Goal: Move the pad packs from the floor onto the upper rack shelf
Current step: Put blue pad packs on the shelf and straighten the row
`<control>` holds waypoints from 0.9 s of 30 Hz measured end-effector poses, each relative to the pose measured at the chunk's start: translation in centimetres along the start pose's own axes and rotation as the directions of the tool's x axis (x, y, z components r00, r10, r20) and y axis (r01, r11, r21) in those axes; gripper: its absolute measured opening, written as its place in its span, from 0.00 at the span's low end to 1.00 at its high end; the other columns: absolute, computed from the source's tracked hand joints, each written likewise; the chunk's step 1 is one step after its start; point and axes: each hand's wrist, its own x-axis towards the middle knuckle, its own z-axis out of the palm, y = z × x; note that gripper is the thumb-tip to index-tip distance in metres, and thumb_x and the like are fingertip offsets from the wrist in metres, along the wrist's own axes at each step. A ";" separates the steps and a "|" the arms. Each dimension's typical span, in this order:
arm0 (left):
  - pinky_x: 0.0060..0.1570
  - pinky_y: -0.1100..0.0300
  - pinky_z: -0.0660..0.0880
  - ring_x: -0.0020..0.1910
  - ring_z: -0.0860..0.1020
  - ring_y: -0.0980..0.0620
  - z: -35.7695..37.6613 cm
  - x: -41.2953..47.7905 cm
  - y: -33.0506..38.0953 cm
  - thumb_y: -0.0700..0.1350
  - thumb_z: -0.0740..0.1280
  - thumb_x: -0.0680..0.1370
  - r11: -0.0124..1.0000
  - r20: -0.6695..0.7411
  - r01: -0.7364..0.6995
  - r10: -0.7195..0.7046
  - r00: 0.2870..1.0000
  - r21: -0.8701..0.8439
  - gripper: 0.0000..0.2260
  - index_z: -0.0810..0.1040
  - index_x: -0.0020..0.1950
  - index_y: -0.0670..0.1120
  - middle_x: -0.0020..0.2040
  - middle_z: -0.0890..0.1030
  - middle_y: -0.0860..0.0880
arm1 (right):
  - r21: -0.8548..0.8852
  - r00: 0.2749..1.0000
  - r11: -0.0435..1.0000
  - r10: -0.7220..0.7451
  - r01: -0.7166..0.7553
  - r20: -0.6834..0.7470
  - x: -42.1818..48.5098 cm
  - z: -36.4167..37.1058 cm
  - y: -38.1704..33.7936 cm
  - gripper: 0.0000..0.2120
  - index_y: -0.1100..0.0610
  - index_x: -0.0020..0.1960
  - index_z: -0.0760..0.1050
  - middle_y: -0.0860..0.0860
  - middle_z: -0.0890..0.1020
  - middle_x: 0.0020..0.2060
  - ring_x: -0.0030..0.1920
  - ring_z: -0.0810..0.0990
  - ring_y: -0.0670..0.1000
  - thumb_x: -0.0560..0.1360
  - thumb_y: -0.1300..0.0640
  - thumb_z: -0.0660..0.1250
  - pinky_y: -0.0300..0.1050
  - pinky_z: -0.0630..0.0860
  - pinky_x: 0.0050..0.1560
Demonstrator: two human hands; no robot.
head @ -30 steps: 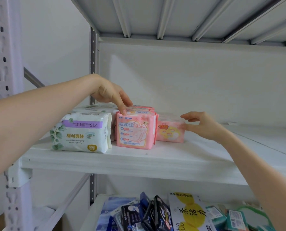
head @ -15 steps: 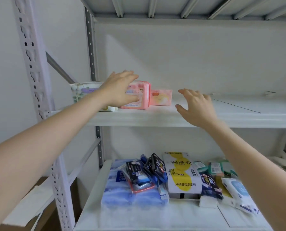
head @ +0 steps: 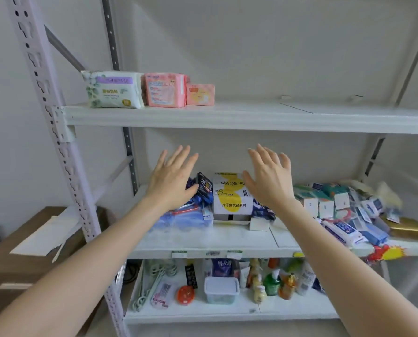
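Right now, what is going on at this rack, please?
A person is stocking the rack. A white pack, a pink pack and a small pink pack of pads stand side by side on the upper shelf. The left hand and right hand are open in front of the middle shelf, holding nothing.

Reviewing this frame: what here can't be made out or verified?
Head view only.
Floor: mostly below the bottom edge and behind the arms, so any pad packs left there cannot be counted.
Behind the large pink pad pack: it hides whatever stands behind it on the upper shelf.
Dark packs: partly covered by the left hand.
Right-end goods on the middle shelf: blurred, labels unreadable.
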 end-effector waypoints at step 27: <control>0.76 0.46 0.44 0.79 0.49 0.46 23.9 -21.4 34.9 0.56 0.62 0.78 0.981 0.602 0.045 0.081 0.794 -0.191 0.34 0.53 0.79 0.48 0.80 0.52 0.45 | -0.033 0.744 0.973 0.197 -0.230 0.639 -42.7 10.2 23.0 0.31 0.55 0.75 0.60 0.54 0.63 0.75 0.75 0.59 0.54 0.76 0.46 0.64 0.61 0.52 0.73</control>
